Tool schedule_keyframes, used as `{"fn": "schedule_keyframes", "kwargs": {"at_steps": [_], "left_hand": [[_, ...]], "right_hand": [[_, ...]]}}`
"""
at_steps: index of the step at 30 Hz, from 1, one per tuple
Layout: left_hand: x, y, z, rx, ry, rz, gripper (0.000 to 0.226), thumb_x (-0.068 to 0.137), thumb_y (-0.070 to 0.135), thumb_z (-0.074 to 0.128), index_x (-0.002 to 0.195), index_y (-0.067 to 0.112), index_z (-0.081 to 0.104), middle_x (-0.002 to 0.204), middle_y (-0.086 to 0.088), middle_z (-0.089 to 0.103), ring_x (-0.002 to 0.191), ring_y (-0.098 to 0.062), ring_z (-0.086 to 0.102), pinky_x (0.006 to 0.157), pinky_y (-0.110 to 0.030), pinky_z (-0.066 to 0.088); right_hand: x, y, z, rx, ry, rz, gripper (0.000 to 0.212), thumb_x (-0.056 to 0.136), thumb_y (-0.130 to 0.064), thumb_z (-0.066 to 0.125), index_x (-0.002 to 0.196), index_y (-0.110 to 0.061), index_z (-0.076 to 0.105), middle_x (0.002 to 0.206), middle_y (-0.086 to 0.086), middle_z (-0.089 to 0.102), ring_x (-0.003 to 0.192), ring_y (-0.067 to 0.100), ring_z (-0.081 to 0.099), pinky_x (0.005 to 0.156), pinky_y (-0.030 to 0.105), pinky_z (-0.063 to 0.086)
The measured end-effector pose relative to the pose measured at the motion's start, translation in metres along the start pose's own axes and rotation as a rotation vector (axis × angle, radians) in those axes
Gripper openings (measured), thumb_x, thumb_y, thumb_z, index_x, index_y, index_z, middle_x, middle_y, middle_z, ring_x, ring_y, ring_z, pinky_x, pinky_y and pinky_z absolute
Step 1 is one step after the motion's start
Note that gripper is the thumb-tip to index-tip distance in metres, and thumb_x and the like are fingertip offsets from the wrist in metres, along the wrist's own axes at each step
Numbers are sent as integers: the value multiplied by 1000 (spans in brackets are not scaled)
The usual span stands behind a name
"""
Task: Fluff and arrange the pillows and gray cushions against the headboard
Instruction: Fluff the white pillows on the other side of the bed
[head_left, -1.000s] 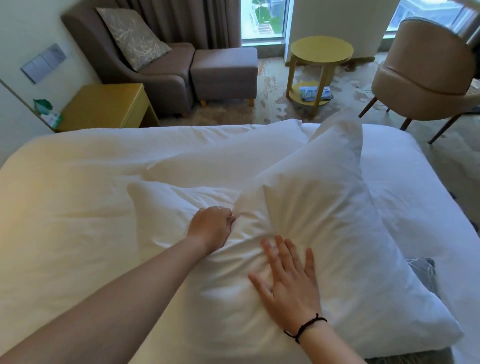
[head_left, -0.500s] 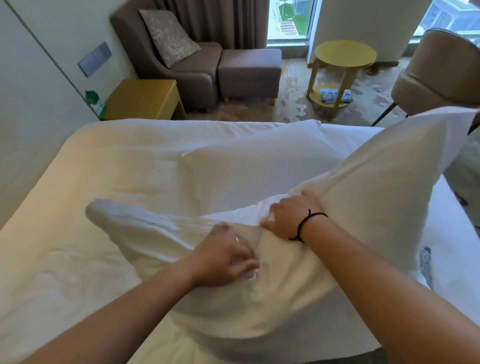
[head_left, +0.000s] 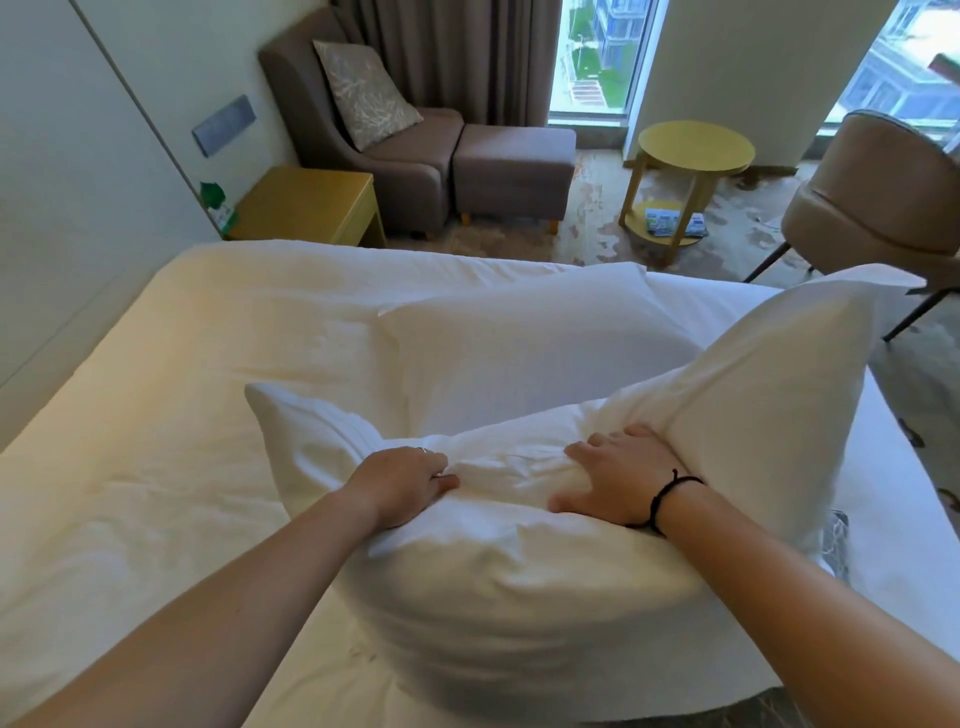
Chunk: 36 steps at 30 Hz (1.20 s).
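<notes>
A large white pillow (head_left: 545, 587) lies folded in the middle on the white bed (head_left: 156, 415), with its right end raised. My left hand (head_left: 402, 480) grips a bunch of the pillow's fabric near its centre. My right hand (head_left: 618, 480), with a black band on the wrist, presses down flat on the pillow with spread fingers. Behind it lies a second white pillow (head_left: 519, 358), flat on the bed. A sliver of gray cushion (head_left: 835, 545) peeks out at the right, mostly hidden under the raised pillow.
Beyond the bed stand a yellow bedside table (head_left: 311, 205), a brown armchair (head_left: 374, 135) with a patterned cushion, a footstool (head_left: 514, 171), a round yellow side table (head_left: 693, 156) and a tan chair (head_left: 883, 202). A wall runs along the left.
My right hand moved from pinching the pillow's middle to pressing flat on it. The left end of the pillow has dropped lower. The view shifted slightly.
</notes>
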<state>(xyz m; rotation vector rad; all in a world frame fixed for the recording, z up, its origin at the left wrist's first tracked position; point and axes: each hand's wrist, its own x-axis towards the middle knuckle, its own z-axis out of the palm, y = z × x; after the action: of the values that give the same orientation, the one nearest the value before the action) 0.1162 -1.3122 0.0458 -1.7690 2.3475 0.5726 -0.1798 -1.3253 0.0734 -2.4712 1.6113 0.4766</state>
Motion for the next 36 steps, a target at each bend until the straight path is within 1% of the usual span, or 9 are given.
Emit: {"fn": "schedule_keyframes", "kwargs": {"at_steps": [4, 7, 10, 13, 19, 21, 24, 31, 36], "left_hand": [[-16, -1, 1, -24, 182, 50, 38, 99, 55, 33, 75, 26, 36, 87, 0, 61, 85, -27, 56, 65, -35, 32], [-32, -6, -3, -47, 280, 43, 42, 97, 59, 30, 73, 25, 37, 81, 4, 62, 79, -27, 57, 61, -36, 35], [-47, -18, -21, -73, 323, 39, 46, 97, 61, 28, 68, 26, 35, 75, 4, 61, 74, -27, 57, 62, -37, 42], [-67, -43, -40, -86, 406, 62, 49, 97, 61, 27, 65, 26, 33, 66, 7, 53, 71, -27, 55, 59, -36, 41], [-121, -119, -75, -106, 539, 87, 53, 97, 64, 23, 62, 25, 31, 64, 6, 51, 72, -27, 58, 62, -37, 47], [-142, -155, -86, -79, 588, 85, 55, 96, 67, 20, 64, 24, 32, 62, 8, 46, 70, -26, 57, 59, -35, 44], [-180, -222, -98, -21, 650, 69, 57, 91, 69, 13, 68, 23, 37, 66, 3, 54, 68, -26, 56, 55, -33, 38], [-278, -378, -117, 55, 694, 24, 60, 90, 68, 12, 73, 23, 49, 73, -1, 65, 69, -27, 60, 57, -35, 46], [-330, -457, -115, 109, 614, -141, 56, 89, 71, 8, 69, 27, 37, 67, 6, 52, 67, -20, 55, 54, -31, 35]], "right_hand": [[-4, -5, 0, -25, 103, -15, 54, 84, -72, 33, 102, -30, 61, 106, -9, 63, 103, 16, 59, 90, 39, 33], [-14, -17, -2, -67, 259, -34, 38, 93, -60, 36, 81, -29, 55, 89, -8, 64, 89, 17, 62, 79, 36, 33], [-23, -36, -10, -35, 380, -9, 40, 96, -56, 36, 69, -26, 42, 75, -6, 62, 73, 20, 62, 69, 33, 32], [-26, -63, -32, 54, 565, -3, 43, 95, -50, 48, 63, -24, 35, 61, -3, 57, 59, 25, 59, 60, 32, 33], [-18, -148, -100, 55, 738, -62, 41, 94, -41, 54, 62, -23, 34, 55, 0, 53, 53, 29, 56, 55, 32, 35], [-8, -189, -115, 92, 747, -73, 39, 93, -38, 54, 62, -20, 39, 58, 2, 54, 56, 31, 56, 55, 35, 39], [16, -255, -133, 154, 742, -113, 40, 94, -38, 52, 62, -14, 42, 58, 3, 53, 55, 33, 52, 52, 35, 38], [89, -417, -161, 290, 664, -256, 46, 96, -39, 51, 60, -14, 38, 54, 3, 47, 54, 30, 49, 48, 38, 39], [130, -519, -159, 368, 558, -282, 48, 98, -38, 51, 59, -13, 39, 54, 4, 45, 56, 31, 48, 53, 41, 38]]}}
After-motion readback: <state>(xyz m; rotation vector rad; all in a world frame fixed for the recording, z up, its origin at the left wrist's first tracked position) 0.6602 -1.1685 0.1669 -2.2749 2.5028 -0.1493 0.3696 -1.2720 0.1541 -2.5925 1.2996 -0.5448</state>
